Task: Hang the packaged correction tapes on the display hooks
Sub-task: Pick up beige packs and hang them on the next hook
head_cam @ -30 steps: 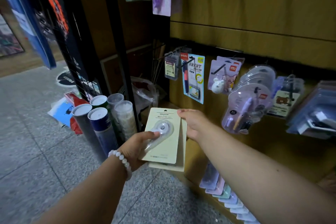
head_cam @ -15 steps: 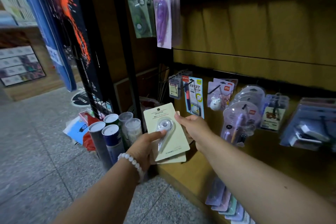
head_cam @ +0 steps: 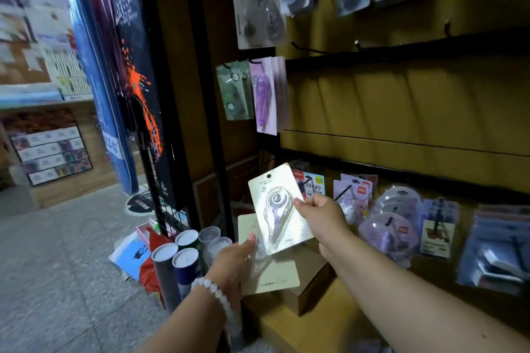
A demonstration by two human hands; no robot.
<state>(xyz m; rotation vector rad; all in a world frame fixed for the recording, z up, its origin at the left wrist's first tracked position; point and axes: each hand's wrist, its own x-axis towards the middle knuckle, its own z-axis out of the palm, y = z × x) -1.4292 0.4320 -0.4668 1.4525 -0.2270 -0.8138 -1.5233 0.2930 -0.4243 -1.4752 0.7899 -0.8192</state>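
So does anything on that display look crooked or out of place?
Nothing damaged. The pack in the right hand is tilted, not yet hung. Empty hooks jut from the upper rail beside hanging packs.

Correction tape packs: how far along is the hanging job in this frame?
Done: green and purple packs already hang on hooks. In hand: the right hand pinches one cream pack, lifted off the cream pack that the left hand holds. Left: hanging both; bare hooks show above.

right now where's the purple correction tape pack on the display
In the head view the purple correction tape pack hangs left of centre on the middle row, right beside the green pack, above the cream pack pinched in the right hand.
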